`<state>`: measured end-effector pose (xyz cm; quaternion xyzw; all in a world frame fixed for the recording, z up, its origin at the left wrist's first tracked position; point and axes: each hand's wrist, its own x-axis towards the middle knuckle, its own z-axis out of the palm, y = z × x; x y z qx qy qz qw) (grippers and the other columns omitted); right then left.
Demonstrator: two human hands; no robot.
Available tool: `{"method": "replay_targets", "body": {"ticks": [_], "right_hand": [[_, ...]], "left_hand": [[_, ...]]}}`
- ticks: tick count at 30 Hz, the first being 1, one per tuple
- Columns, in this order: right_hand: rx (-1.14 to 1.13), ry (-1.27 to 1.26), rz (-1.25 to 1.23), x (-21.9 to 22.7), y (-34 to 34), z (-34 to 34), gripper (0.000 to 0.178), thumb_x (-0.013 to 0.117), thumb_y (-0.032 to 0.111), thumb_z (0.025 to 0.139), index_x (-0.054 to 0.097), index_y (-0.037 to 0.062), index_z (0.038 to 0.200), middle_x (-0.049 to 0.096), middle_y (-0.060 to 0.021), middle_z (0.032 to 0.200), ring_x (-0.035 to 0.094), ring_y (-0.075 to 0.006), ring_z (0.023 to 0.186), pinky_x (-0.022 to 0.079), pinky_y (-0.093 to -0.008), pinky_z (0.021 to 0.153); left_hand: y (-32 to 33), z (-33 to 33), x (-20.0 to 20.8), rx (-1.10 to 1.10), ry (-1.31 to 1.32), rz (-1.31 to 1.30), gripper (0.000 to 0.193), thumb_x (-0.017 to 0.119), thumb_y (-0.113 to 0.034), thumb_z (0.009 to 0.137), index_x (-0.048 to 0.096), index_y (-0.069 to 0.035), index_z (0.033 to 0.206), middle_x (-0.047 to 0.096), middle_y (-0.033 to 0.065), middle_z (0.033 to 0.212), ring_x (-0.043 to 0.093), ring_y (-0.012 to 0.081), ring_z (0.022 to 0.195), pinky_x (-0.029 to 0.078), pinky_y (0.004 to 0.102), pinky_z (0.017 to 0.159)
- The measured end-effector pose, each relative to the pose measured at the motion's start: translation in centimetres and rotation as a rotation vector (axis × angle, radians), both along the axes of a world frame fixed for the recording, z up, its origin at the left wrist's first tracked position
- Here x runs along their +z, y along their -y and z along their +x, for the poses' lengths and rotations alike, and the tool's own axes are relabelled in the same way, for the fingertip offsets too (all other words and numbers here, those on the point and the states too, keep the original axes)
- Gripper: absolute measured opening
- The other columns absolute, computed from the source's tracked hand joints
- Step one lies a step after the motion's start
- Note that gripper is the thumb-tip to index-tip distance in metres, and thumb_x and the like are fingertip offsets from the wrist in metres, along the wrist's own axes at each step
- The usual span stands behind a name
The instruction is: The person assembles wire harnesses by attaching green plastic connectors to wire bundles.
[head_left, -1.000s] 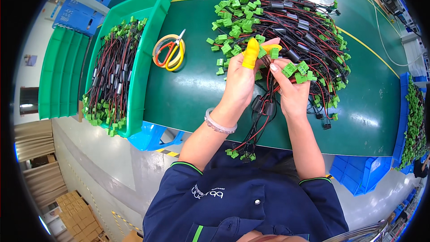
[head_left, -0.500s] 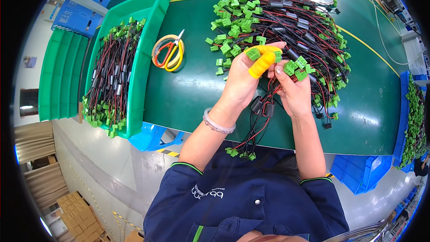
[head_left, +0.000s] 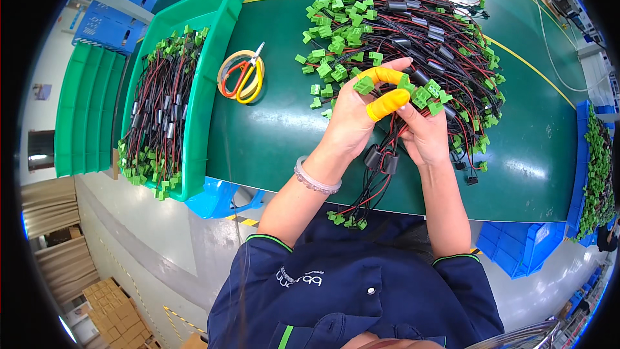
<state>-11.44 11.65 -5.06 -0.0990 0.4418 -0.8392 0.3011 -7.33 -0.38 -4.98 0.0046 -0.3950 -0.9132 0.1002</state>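
**Two hands on one wire bundle at a green bench**

Counted: 2 hands, 2 yellow finger covers, 1 pair of scissors, 1 green tray in use, 1 big loose pile of wires. Plugs are too many to count.

The left hand (head_left: 352, 119) is closed round a wire bundle (head_left: 378, 168), w/ two yellow rubber finger covers (head_left: 386, 105) worn on thumb and forefinger, pinching at green plugs (head_left: 423, 94) on the bundle's top end. The right hand (head_left: 426, 136) is curled on the same bundle from the other side, fingers bent in, grip firm. The bundle is held just above the bench's near edge, betw. both palms; its lower end w/ more green plugs hangs over the edge toward the person's blue jacket (head_left: 355, 291).

Behind the hands a wide pile of wires (head_left: 413, 32) is spread on the green bench top (head_left: 271, 129): thin black and red leads, blocky green plastic plugs, dark cylindrical beads. The pile's near edge is partly hidden by the fingers.

To the left, scissors (head_left: 242, 77) w/ yellow and orange loop handles are laid flat, blades shut. Further left a green plastic tray (head_left: 203, 110) is filled w/ similar wires laid lengthwise. Stacked empty green trays (head_left: 84, 116) are seen beyond it. Blue crates (head_left: 516, 245) are set below the bench at right.
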Motion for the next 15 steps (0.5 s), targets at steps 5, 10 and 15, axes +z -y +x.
{"method": "replay_targets", "body": {"ticks": [5, 10, 15], "right_hand": [[-0.128, -0.151, -0.002, -0.35, 0.9, 0.29, 0.008, 0.066, -0.001, 0.075, 0.06, 0.0, 0.081, 0.061, -0.006, 0.082, 0.056, -0.0104, 0.073, 0.045, -0.0233, 0.066], [-0.146, -0.147, 0.019, -0.22, 0.73, 0.31, 0.011, 0.065, -0.005, 0.072, 0.058, -0.0001, 0.078, 0.059, -0.0058, 0.081, 0.056, -0.0125, 0.076, 0.045, -0.0258, 0.071], [-0.127, -0.19, 0.112, 0.09, 0.38, 0.08, 0.012, 0.067, -0.004, 0.072, 0.058, 0.0021, 0.078, 0.058, -0.0013, 0.076, 0.054, -0.008, 0.068, 0.044, -0.0224, 0.064]], "left_hand": [[0.26, -0.23, 0.07, 0.046, 0.007, -0.021, 0.025, 0.061, -0.013, 0.082, 0.059, 0.001, 0.103, 0.053, 0.0124, 0.118, 0.055, 0.0154, 0.094, 0.042, 0.0286, 0.088], [0.09, -0.04, 0.34, -0.005, 0.049, 0.026, 0.027, 0.055, -0.015, 0.087, 0.059, 0.001, 0.108, 0.058, 0.0091, 0.11, 0.055, 0.0128, 0.091, 0.041, 0.0261, 0.086], [0.46, -0.09, 0.04, 0.009, 0.025, -0.15, 0.029, 0.053, -0.019, 0.087, 0.06, 0.002, 0.105, 0.047, 0.0146, 0.126, 0.052, 0.0192, 0.106, 0.038, 0.035, 0.094]]}}
